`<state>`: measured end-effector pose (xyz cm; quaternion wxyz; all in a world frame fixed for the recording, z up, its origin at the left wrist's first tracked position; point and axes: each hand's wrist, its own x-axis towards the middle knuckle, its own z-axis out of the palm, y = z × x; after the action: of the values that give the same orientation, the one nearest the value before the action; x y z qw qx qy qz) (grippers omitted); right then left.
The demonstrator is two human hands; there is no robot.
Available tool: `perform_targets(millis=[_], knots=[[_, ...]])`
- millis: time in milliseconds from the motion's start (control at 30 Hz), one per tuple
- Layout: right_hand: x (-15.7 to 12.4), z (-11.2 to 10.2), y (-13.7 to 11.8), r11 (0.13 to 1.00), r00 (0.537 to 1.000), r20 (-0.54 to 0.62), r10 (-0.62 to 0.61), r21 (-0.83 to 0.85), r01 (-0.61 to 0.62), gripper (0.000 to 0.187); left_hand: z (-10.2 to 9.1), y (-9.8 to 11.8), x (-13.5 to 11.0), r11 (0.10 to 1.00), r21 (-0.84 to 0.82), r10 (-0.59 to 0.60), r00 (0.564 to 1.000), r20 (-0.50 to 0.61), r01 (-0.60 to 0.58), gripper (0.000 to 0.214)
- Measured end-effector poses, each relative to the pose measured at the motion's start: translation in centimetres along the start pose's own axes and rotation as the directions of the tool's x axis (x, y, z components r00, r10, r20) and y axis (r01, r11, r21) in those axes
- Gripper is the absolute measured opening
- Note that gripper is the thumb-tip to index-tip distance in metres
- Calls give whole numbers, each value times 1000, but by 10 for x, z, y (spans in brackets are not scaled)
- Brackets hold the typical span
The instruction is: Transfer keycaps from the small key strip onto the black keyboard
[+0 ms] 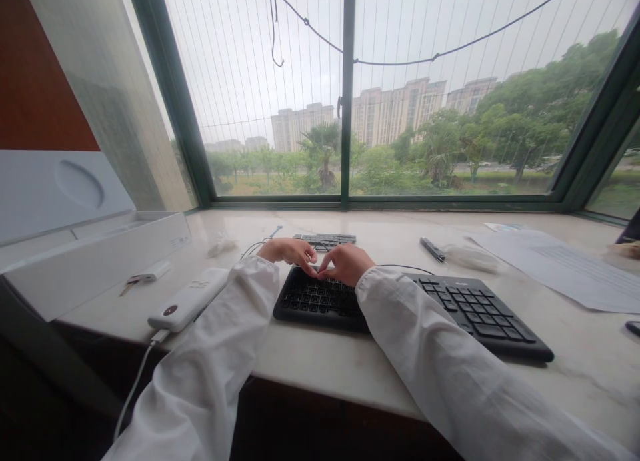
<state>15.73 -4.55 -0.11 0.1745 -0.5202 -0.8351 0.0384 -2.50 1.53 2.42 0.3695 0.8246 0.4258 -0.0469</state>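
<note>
A black keyboard (477, 308) lies at the front of the marble ledge. Its left part shows bare key sockets without caps, while the number pad at the right has its caps on. Over the upper left part of the keyboard, my left hand (290, 250) and my right hand (346, 262) meet at the fingertips. Both have bent fingers pinched together close above the sockets; whatever is between them is too small or hidden to name. Just behind my hands sits a group of loose dark keycaps (327, 240), partly covered by the fingers.
At the left stand an open white box (100, 261), a key with a white tag (147, 274) and a white power bank (187, 301) with its cable. Behind the keyboard lies a dark pen (433, 250); printed paper (570, 261) is at the right. A window (345, 114) rises beyond.
</note>
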Motion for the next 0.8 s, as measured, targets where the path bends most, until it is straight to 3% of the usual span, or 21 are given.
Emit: perform_targets(millis=[600, 800], knots=[[2, 3, 1, 999, 1000, 15, 16, 29, -16, 24, 1, -1, 5, 999, -31, -14, 1000, 21, 14, 46], [1, 2, 0, 997, 998, 30, 46, 59, -48, 21, 0, 6, 15, 998, 37, -54, 997, 58, 52, 51]])
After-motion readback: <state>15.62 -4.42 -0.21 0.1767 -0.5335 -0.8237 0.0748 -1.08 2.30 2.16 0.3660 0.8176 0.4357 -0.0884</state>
